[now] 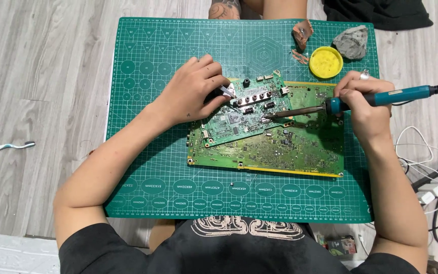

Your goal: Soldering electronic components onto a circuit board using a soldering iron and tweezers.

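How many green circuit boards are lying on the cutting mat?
2. The larger circuit board lies flat on the green cutting mat. The smaller circuit board rests tilted on its upper left part, under the left hand. None seems hidden.

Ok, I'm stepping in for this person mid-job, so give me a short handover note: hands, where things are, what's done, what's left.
Left hand: pinching tweezers at the small board, steadying it.
Right hand: holding the soldering iron, tip down on the small board's lower edge.
The small board lies tilted on top of the large board, both on the green mat. Yellow tin and grey lump sit at the mat's far right corner.
Done: cannot tell which joints are finished.
Left: the joint under the tip appears to be in progress.
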